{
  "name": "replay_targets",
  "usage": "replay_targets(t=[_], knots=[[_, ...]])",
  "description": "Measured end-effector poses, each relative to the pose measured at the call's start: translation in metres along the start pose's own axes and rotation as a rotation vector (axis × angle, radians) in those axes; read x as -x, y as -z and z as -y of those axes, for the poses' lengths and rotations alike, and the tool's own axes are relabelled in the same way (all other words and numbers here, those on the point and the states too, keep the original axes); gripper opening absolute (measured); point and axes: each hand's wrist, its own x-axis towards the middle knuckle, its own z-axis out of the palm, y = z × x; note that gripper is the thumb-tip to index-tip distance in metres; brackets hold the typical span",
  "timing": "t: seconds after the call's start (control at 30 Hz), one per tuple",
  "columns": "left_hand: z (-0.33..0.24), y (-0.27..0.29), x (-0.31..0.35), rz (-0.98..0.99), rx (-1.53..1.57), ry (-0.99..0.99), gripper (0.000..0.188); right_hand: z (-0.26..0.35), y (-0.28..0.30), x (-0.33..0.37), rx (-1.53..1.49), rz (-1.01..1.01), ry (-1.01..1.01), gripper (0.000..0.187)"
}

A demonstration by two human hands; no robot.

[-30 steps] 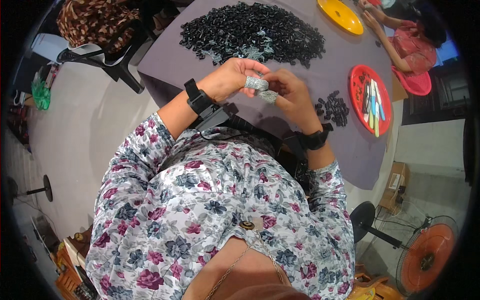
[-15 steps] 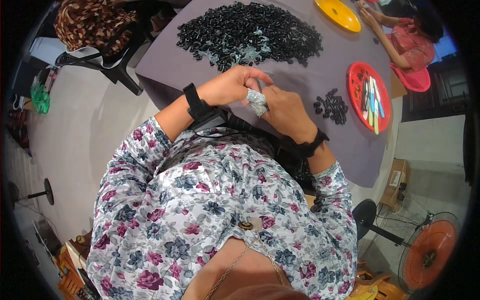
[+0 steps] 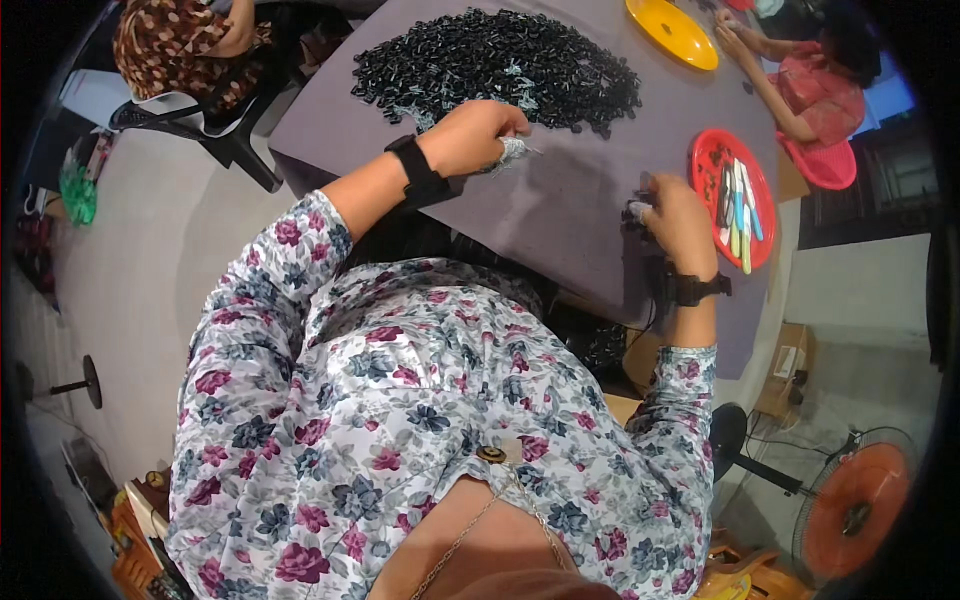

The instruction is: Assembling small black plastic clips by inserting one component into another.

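My left hand [image 3: 476, 137] is over the table at the near edge of a big heap of small black pieces [image 3: 490, 65], some of them with clear and pale bits among them. Its fingers are curled together, and a silvery-grey wrapping [image 3: 511, 152] covers at least one. Whatever they pinch is too small to tell. Farther right, my right hand [image 3: 682, 222] reaches down at a small pile of black pieces [image 3: 635, 217], hiding most of it. Its fingers bend inward, also with a grey wrapping, and what they hold is hidden.
Beside my right hand lies a red plate [image 3: 707, 155] with black bits and several slim tools [image 3: 740, 210] with white, blue and green handles. A yellow plate [image 3: 672, 32] is at the far right. Two people sit at the table. A fan [image 3: 855, 515] stands at lower right.
My hands were together in front of me and have parted. The left moved slightly up and left toward the heap; the right moved right onto the small pile.
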Motion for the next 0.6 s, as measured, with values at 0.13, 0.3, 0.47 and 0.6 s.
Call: replay_targets(t=[0.13,0.3,0.47,0.6], knots=[[0.016,-0.021,-0.023,0.050,-0.241,-0.123,0.030,0.016,-0.014,-0.034,-0.191,-0.072,0.179,0.019],[0.003,-0.026,-0.028,0.094,-0.402,-0.194,0.017,0.043,-0.065,-0.092,-0.329,-0.166,0.288,0.019],[0.005,-0.023,-0.025,0.167,-0.438,-0.089,0.015,0.051,-0.077,-0.110,-0.293,-0.091,0.235,0.021],[0.013,-0.015,-0.016,0.191,-0.418,-0.036,0.015,0.041,-0.070,-0.100,-0.441,0.026,0.255,0.023]])
